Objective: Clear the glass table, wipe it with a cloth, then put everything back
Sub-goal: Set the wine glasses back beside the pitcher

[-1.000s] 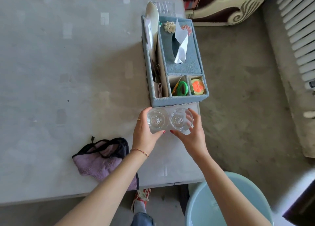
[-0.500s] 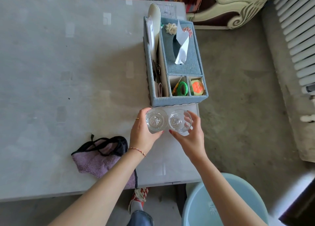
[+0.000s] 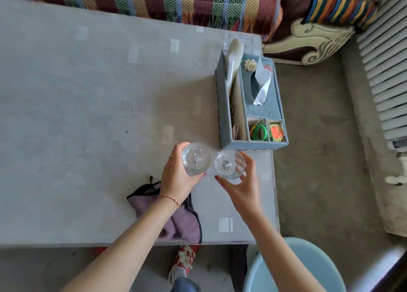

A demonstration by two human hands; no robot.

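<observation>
Purple cloth (image 3: 180, 223) partly hidden under left forearm (image 3: 132, 243), near the organizer box (image 3: 226, 115). Box's small compartment contents too small to identify. Blue basin (image 3: 293, 269) cut off by bottom edge.

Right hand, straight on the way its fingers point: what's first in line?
Beyond the clear glass that the right hand holds, probably the near wall of the blue fabric organizer box; heights are unclear from above.

Two clear glossy glass tumblers (image 3: 196, 159), matt frosted glass table (image 3: 88, 97), fuzzy purple cloth (image 3: 185, 225), blue felt-covered organiser (image 3: 224, 115), white paper tissue (image 3: 262, 89), smooth pale-blue plastic basin (image 3: 275, 276)
</observation>
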